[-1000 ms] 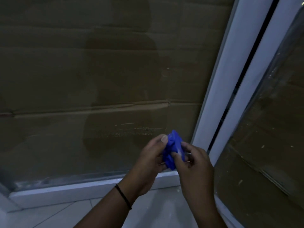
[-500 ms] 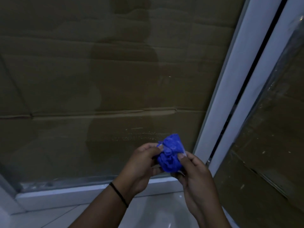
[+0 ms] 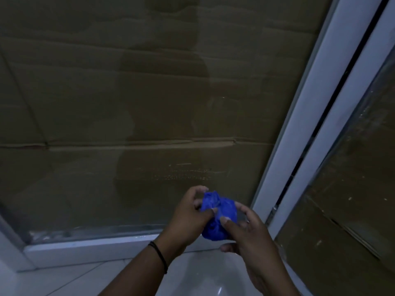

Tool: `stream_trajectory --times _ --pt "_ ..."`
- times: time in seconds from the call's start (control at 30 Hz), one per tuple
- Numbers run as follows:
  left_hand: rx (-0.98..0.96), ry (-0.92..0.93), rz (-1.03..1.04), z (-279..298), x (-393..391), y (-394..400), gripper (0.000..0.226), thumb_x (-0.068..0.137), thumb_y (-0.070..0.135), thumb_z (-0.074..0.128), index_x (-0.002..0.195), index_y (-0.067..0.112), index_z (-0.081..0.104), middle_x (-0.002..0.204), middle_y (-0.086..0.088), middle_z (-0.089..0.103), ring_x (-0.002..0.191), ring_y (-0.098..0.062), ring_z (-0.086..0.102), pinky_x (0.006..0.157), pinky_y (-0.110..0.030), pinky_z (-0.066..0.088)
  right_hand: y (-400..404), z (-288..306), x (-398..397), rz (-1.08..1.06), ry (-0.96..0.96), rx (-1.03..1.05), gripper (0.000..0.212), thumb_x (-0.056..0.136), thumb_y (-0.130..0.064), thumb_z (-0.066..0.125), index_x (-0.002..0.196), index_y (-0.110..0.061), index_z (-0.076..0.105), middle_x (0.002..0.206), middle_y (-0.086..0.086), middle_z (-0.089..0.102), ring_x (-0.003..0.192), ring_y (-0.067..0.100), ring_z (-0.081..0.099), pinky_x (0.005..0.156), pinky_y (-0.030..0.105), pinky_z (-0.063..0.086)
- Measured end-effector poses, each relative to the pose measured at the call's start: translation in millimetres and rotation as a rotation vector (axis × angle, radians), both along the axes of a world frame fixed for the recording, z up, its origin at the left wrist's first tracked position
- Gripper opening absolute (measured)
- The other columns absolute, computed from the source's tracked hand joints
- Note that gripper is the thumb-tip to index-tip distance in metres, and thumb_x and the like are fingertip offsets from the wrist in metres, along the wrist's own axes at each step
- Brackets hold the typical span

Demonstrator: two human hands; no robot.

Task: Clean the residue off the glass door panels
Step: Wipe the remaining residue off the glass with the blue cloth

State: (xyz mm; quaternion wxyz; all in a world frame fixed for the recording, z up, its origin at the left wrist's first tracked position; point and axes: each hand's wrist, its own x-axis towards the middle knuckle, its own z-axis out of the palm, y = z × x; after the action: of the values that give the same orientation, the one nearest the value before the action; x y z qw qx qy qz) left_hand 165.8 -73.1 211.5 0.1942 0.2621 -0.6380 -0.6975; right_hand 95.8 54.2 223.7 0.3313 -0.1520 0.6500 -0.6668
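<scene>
A person holds a crumpled blue cloth (image 3: 220, 216) between both hands low in front of a glass door panel (image 3: 128, 103), the bundle bunched into a rough ball. The left hand (image 3: 190, 218) curls around the cloth's left side, its thumb and fingertips pinching the wadded fabric near the top; a thin black band (image 3: 159, 256) circles that wrist. The right hand (image 3: 250, 231) closes on the cloth from the right and below — its thumb presses against the front of the bundle while the fingers wrap behind and under it. The cloth sits between the two hands, gripped by both, and hangs just in front of the panel's lower right corner; whether it touches the glass cannot be told.

Faint pale streaks of residue (image 3: 183, 175) mark the glass just above the hands. Brown cardboard (image 3: 85, 135) shows behind the pane, creased by a horizontal fold. A white door frame (image 3: 299, 129) rises diagonally to the right of the hands, with a dark gap running along it, and a second glass panel (image 3: 352, 189) — also backed by cardboard — lies beyond. Pale floor tiles (image 3: 203, 274) reflect light beneath the forearms.
</scene>
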Motion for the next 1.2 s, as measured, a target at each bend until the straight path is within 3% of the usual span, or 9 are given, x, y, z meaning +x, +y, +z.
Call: stream_trajectory --times 0.17,0.27,0.4,0.53,0.63,0.77,0.87,1.07,1.2 --pt "0.29 0.078 0.042 -4.7 0.9 -11.6 0.042 0.085 0.009 0.068 0.119 0.025 0.049 0.103 -0.011 0.072 0.084 -0.024 0.072 0.063 -0.033 0.053 -11.2 -12.6 -9.6 -0.08 -0.159 -0.133 0.037 0.084 -0.012 0.067 0.117 -0.021 0.053 0.103 0.01 0.07 0.08 0.027 0.071 0.052 0.033 0.053" --pt "0.26 0.075 0.114 -6.9 3.5 -16.5 0.042 0.084 0.014 0.069 0.119 0.026 0.05 0.104 -0.007 0.072 0.087 -0.019 0.07 0.069 -0.033 0.05 -21.3 -21.8 -22.9 -0.299 -0.156 -0.227 0.03 0.086 -0.008 0.063 0.106 -0.028 0.053 0.11 0.01 0.066 0.082 0.03 0.07 0.049 0.032 0.053" --pt "0.074 0.06 0.271 -7.0 16.8 -31.7 0.028 0.09 0.008 0.061 0.112 0.023 0.055 0.095 -0.001 0.072 0.091 -0.019 0.067 0.082 -0.036 0.051 -36.3 -25.1 -50.4 -0.555 0.123 -0.302 0.036 0.089 -0.006 0.059 0.109 -0.033 0.046 0.116 0.01 0.063 0.089 0.027 0.068 0.051 0.023 0.053" --pt "-0.082 0.096 0.358 -16.1 33.1 -56.3 0.021 0.09 0.006 0.06 0.104 0.02 0.061 0.087 -0.002 0.07 0.086 -0.019 0.064 0.079 -0.034 0.049 -59.0 -37.5 -79.6 -0.523 0.404 -0.218 0.039 0.089 -0.005 0.058 0.111 -0.036 0.046 0.117 0.004 0.061 0.1 0.011 0.064 0.079 0.019 0.052" --pt "-0.148 0.089 0.385 -28.5 45.2 -75.2 0.017 0.089 0.008 0.062 0.097 0.023 0.064 0.083 -0.005 0.067 0.082 -0.022 0.062 0.074 -0.034 0.049 -77.4 -49.6 -89.5 -0.562 0.64 0.019 0.038 0.088 -0.005 0.058 0.12 -0.024 0.05 0.11 -0.002 0.056 0.083 -0.008 0.055 0.069 0.002 0.039" --pt "-0.23 0.069 0.444 -42.2 65.3 -97.5 0.02 0.088 0.013 0.065 0.09 0.033 0.067 0.082 0.0 0.069 0.08 -0.02 0.064 0.076 -0.035 0.05 -92.2 -62.9 -92.5 -0.622 0.874 0.232 0.038 0.087 -0.001 0.057 0.124 -0.006 0.054 0.123 0.017 0.053 0.102 0.023 0.054 0.082 0.019 0.034" --pt "-0.245 0.053 0.488 -48.7 79.0 -109.6 0.02 0.088 0.016 0.065 0.089 0.035 0.068 0.083 0.003 0.069 0.083 -0.017 0.065 0.079 -0.035 0.051 -103.5 -66.6 -89.3 -0.632 0.945 0.249 0.037 0.084 0.007 0.057 0.12 0.0 0.057 0.12 0.024 0.05 0.104 0.032 0.052 0.085 0.021 0.032" --pt "-0.233 0.031 0.537 -59.5 102.3 -123.9 0.018 0.087 0.014 0.066 0.087 0.032 0.069 0.082 0.003 0.07 0.087 -0.02 0.066 0.087 -0.045 0.053 -126.5 -70.2 -62.8 -0.642 0.954 0.163 0.033 0.082 0.01 0.057 0.114 0.004 0.06 0.112 0.023 0.052 0.092 0.017 0.047 0.075 0.013 0.03" --pt "-0.232 0.027 0.553 -63.7 120.3 -132.3 0.022 0.087 0.017 0.066 0.087 0.039 0.069 0.082 0.005 0.07 0.085 -0.017 0.067 0.086 -0.044 0.054 -143.1 -71.1 -41.5 -0.65 0.955 0.116 0.035 0.079 0.014 0.058 0.112 0.005 0.062 0.107 0.028 0.054 0.088 0.02 0.05 0.073 0.011 0.031"
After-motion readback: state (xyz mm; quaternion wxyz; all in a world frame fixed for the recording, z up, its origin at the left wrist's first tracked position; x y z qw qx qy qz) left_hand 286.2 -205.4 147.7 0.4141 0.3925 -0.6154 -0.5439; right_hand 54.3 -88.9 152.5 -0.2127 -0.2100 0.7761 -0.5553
